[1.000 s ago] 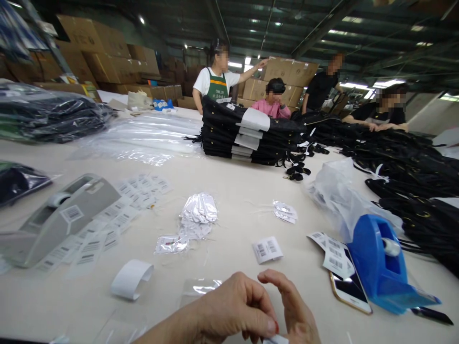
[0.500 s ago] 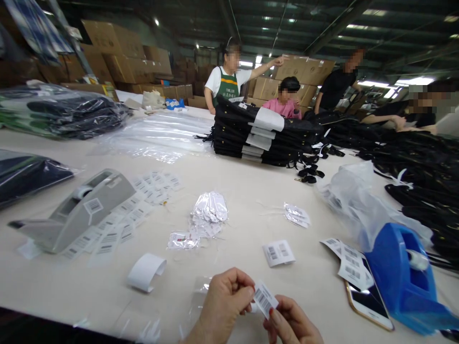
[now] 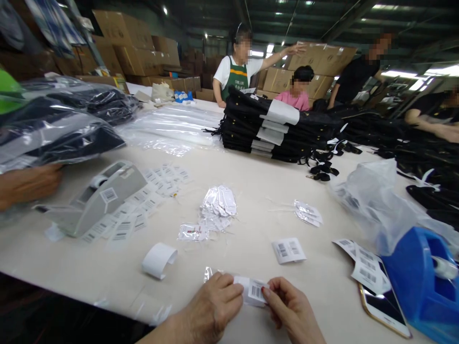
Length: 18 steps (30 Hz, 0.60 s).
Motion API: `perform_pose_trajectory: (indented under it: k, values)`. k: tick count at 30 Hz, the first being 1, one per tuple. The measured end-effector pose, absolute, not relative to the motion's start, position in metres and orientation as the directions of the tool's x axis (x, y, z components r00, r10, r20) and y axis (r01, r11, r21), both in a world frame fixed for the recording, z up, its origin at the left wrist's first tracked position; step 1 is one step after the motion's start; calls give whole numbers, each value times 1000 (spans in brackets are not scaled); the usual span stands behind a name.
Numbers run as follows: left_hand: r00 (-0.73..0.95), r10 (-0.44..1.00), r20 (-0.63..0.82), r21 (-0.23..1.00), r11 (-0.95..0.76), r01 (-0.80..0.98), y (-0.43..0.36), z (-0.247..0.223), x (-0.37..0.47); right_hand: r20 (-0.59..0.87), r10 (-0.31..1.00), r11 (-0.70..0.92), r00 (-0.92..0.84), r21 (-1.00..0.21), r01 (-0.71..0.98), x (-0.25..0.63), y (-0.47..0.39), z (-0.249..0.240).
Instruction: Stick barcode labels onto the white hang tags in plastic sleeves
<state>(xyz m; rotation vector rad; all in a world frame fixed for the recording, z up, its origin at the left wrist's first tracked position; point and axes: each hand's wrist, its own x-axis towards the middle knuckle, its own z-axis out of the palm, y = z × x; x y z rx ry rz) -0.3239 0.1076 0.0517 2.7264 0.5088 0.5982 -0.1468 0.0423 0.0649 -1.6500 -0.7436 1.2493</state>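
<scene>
Low in the middle of the table, my left hand [image 3: 215, 303] is closed, its curled fingers gripping a white hang tag [image 3: 241, 283] in a clear plastic sleeve. My right hand [image 3: 292, 306] pinches the right edge of a small barcode label [image 3: 256, 291] between thumb and fingers. That label lies over the right part of the tag; whether it is fully stuck cannot be seen. Beyond my hands are a pile of sleeved tags [image 3: 218, 205], a folded barcode sheet [image 3: 289, 250] and a curled white paper strip [image 3: 159, 260].
A grey tape dispenser [image 3: 103, 196] stands left among loose barcode labels [image 3: 122, 229]. At right are a blue tape dispenser [image 3: 416, 272], a phone [image 3: 385, 306] and black bags [image 3: 272, 124] stacked farther back. A co-worker's hand [image 3: 32, 184] holds bagged dark goods [image 3: 68, 136]. Other people stand behind.
The barcode label has come down from between my raised fingers onto the sleeved tag. At the left, a co-worker's hand has entered, lifting a bagged item.
</scene>
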Motion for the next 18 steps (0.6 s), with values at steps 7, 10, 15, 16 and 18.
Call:
perform_pose_trajectory:
  k: [7, 10, 15, 16, 18]
  values:
    - [858, 426, 288, 424, -860, 285, 106, 41, -331, -441, 853, -500, 278, -844, 195, -150, 47, 56]
    - [847, 445, 290, 453, -844, 288, 106, 43, -331, -440, 857, -500, 266, -836, 226, -150, 48, 55]
    - [833, 468, 295, 479, -827, 295, 105, 43, -330, -448, 856, -504, 257, -832, 230, -151, 51, 55]
    - [833, 469, 294, 480, -826, 296, 105, 43, -330, -451, 854, -508, 258, -830, 230, -152, 51, 55]
    - [836, 470, 283, 480, -824, 301, 105, 43, -330, -449, 853, -509, 265, -827, 237, -152, 52, 56]
